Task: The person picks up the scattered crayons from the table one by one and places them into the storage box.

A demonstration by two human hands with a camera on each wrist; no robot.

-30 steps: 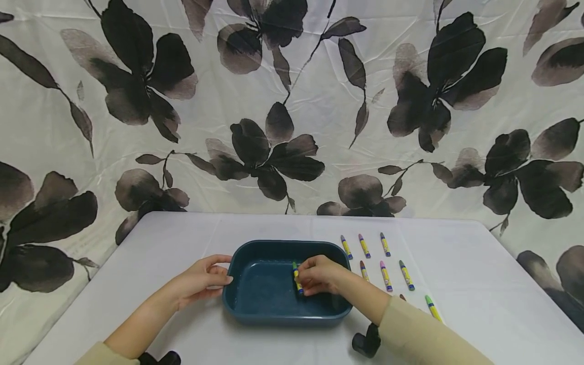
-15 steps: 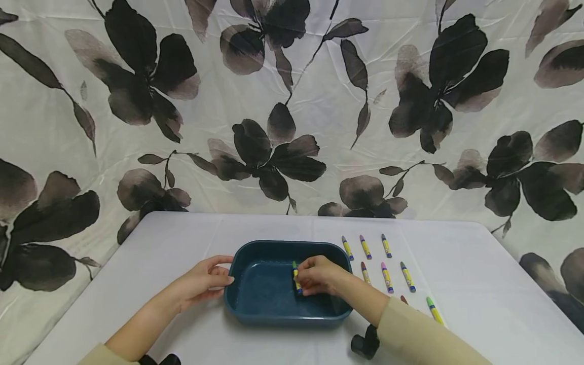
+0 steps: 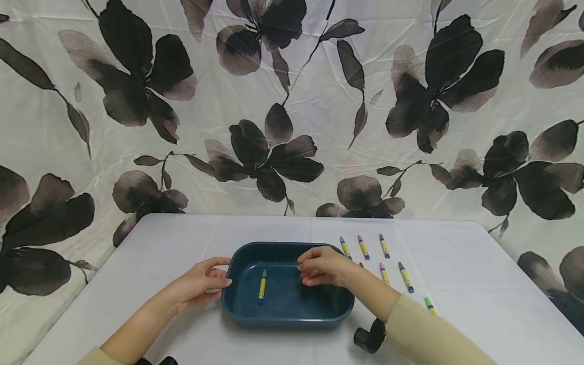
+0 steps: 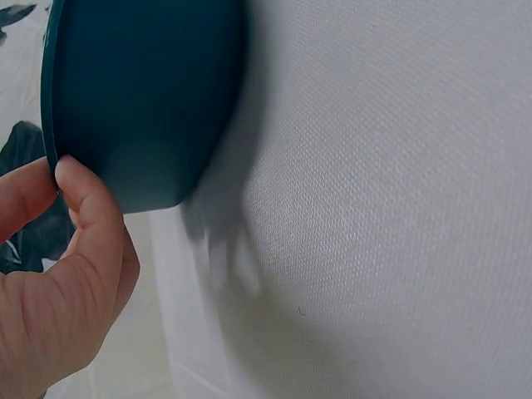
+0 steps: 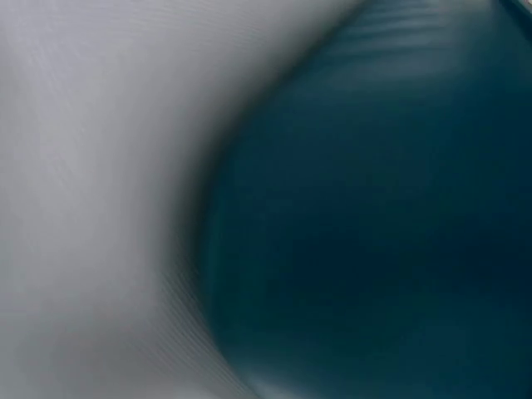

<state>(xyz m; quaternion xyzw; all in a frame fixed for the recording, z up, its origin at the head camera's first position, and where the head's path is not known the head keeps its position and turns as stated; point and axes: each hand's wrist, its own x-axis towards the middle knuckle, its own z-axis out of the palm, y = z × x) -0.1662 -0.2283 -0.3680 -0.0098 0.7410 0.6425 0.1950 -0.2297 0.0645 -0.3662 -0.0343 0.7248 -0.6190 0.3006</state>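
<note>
A dark blue rectangular tray [image 3: 287, 321] stands on the white table. Inside it, left of the middle, lies a green crayon [image 3: 262, 288] in a yellow wrapper with blue bands. My left hand [image 3: 201, 282] pinches the tray's left rim; the left wrist view shows thumb and finger either side of the rim. Over the tray's right half hovers my right hand [image 3: 325, 265], fingers loosely bent with nothing seen between them. Only the blurred tray wall [image 5: 374, 208] and tabletop show in the right wrist view; the right hand is out of that picture.
Several crayons lie in loose rows right of the tray, among them a pink crayon [image 3: 384, 274], a dark green crayon [image 3: 406, 277] and a light green crayon [image 3: 430, 305], partly behind the sleeve. A floral cloth [image 3: 274, 101] hangs behind the table [image 3: 182, 233].
The right hand has let go of the green crayon and drawn up and slightly right. That crayon now lies farther left in the tray. The left hand keeps its hold on the rim.
</note>
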